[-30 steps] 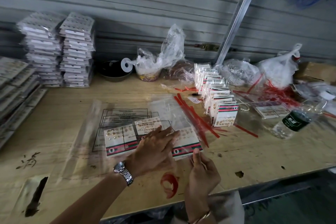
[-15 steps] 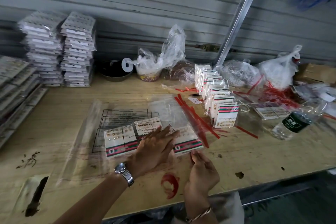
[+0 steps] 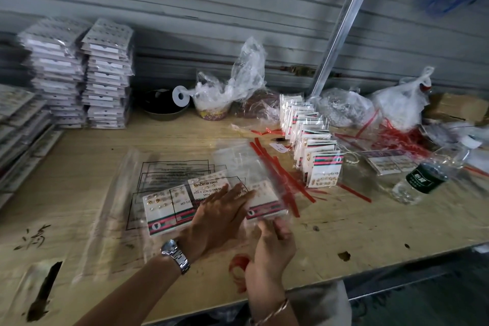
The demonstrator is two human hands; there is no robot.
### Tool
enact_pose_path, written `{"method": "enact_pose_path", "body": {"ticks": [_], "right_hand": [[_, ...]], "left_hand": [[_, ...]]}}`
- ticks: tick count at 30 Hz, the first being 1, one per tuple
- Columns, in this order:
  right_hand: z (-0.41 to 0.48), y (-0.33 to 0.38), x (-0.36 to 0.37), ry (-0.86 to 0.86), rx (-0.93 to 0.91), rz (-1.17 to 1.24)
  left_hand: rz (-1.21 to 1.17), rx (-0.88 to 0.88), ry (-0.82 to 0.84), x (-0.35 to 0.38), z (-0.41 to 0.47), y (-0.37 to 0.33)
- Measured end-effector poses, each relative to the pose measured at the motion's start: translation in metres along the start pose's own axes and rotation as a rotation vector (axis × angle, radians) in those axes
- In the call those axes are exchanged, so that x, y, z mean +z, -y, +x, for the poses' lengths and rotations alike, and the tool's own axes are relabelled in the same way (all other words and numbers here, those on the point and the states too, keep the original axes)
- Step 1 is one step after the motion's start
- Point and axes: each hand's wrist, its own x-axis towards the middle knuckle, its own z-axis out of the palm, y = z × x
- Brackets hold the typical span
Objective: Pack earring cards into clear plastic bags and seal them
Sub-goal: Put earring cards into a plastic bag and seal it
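A row of white earring cards (image 3: 164, 209) with red and green stripes lies flat inside a clear plastic bag (image 3: 161, 172) printed with black warning text, on the wooden table (image 3: 79, 167). My left hand (image 3: 219, 216) rests flat on the bag over the middle cards, fingers spread. My right hand (image 3: 272, 249) pinches the bag's near edge just below the rightmost card (image 3: 267, 206). The cards under my left palm are hidden.
Bagged cards (image 3: 315, 145) stand in a row to the right, with red peel strips (image 3: 280, 174) scattered beside them. Tall stacks of packs (image 3: 105, 74) stand at back left. A water bottle (image 3: 426, 177) lies at right. Crumpled bags (image 3: 238, 82) and a dark bowl (image 3: 164, 108) line the wall.
My right hand's fingers have closed onto the bag's near edge below the rightmost card. My left hand stays pressed flat on the cards.
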Motion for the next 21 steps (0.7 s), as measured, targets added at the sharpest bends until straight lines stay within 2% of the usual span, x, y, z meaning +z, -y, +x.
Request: {"method": "enact_pose_path", "body": {"ticks": [2, 11, 14, 17, 21], "right_hand": [[-0.01, -0.012, -0.001, -0.103, 0.015, -0.071], [-0.009, -0.015, -0.005, -0.076, 0.038, -0.152], [0.005, -0.01, -0.007, -0.103, 0.056, -0.195], [0.014, -0.011, -0.005, -0.112, 0.023, -0.212], [0.009, -0.022, 0.0, -0.044, -0.061, -0.281]], "left_hand": [[0.037, 0.01, -0.014, 0.0, -0.002, 0.0], [0.031, -0.008, -0.01, 0.01, 0.003, 0.004], [0.138, -0.003, 0.014, 0.014, 0.006, 0.006], [0.138, 0.003, 0.035, 0.014, 0.007, 0.006], [0.081, 0.021, -0.014, 0.011, 0.002, 0.005]]}}
